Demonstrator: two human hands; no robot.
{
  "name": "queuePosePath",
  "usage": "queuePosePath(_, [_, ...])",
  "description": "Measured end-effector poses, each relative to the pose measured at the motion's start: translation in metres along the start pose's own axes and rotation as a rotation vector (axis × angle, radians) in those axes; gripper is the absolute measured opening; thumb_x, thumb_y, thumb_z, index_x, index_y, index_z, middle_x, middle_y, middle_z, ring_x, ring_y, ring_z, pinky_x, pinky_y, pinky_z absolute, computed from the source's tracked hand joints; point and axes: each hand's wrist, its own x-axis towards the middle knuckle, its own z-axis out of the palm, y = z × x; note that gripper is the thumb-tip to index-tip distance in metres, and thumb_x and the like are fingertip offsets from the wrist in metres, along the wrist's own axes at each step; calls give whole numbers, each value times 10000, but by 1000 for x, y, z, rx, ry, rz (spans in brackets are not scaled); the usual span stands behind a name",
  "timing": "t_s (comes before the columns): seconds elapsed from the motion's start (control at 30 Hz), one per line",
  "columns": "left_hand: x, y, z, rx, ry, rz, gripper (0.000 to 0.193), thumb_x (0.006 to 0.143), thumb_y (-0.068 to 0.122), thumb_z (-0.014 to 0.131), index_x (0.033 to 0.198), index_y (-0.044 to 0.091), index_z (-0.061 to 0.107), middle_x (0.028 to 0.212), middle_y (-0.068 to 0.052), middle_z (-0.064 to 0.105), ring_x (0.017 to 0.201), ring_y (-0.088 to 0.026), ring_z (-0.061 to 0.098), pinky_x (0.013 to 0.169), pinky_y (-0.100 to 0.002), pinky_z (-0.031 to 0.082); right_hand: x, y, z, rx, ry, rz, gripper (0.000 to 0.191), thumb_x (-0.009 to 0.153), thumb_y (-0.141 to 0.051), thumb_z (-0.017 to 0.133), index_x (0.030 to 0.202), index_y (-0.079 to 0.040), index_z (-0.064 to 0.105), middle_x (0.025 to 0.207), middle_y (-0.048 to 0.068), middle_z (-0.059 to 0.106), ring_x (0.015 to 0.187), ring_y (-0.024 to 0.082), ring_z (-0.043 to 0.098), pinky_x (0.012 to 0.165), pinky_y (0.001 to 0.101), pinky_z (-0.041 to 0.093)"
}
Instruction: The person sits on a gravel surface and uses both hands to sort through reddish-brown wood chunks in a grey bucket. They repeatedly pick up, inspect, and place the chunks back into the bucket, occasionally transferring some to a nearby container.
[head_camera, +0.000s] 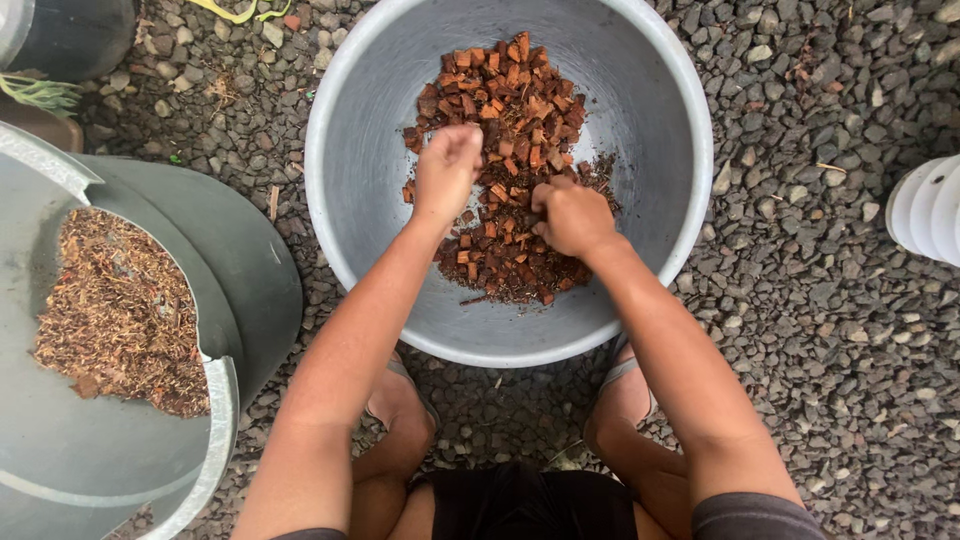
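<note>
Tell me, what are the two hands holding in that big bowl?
Both the left hand and right hand are closed into fists in the reddish-brown bark chips in the grey basin, apparently clutching handfuls; the fingers hide what's inside.

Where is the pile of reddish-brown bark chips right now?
In the head view, the bark chips lie inside the round grey basin at top centre, under the left hand and right hand.

Both arms outstretched downward, hands — left hand (445, 170), right hand (570, 217) — side by side, seemingly loosely fisted.
</note>
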Motion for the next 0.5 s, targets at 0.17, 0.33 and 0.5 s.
queuePosePath(0.17, [-29,-14,0,277,-272,263,351,946,360,710,1194,113,737,1074,-77,728,948,-154,691,843,-309,572,3,9,-19,393,-33,114,231,810,-211,834,981,-86,742,886,93,765,822,240,742,793,405,572])
queuePosePath(0.33, [-38,-25,14,-5,-393,317,309,938,293,729,1166,84,729,1025,-77,719,897,-125,702,824,-290,597,3,4,-36,435,17,-90,196,860,-183,810,951,-37,716,840,101,750,764,201,735,733,359,581])
queuePosePath(0.5, [-31,-22,2,-249,-426,158,255,1063,273,651,1095,47,762,930,-45,753,835,-125,673,797,-272,586,0,1,-45,1022,-159,-99,183,955,-187,721,1019,-27,658,891,79,727,792,144,700,693,309,599])
